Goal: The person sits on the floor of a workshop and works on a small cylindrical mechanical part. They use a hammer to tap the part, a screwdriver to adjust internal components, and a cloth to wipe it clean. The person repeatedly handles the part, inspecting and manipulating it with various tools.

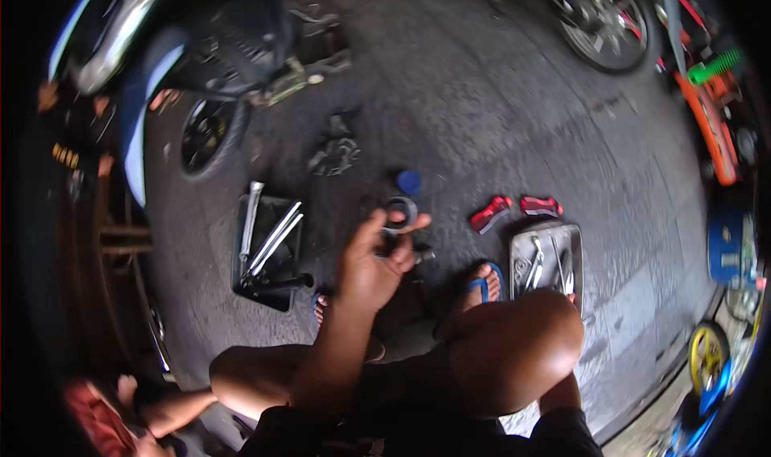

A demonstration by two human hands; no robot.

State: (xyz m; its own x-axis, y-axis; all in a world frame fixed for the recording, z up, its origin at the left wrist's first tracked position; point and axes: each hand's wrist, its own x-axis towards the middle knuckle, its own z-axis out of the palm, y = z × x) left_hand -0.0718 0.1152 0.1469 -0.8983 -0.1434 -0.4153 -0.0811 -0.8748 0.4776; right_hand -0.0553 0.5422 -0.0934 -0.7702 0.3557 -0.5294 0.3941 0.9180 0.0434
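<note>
My left hand (376, 268) is raised in front of me, its fingers closed around a dark round ring (400, 211) with an open centre. Motion blur hides what kind of ring it is. Just beyond it on the floor lies a round blue lid or cap (409, 182). My right forearm (560, 396) passes down behind my right knee. A sliver of my right hand (572, 297) shows at the edge of a metal tray (578, 252) holding tools; its fingers are mostly hidden by the knee.
Two red parts (491, 214) lie beyond the metal tray. On the left, a black tray (281, 298) holds several long wrenches (275, 238). A partly dismantled motorbike (241, 63) stands farther left. An orange jack (711, 128) is at the right. Another person's arm (183, 413) shows lower left.
</note>
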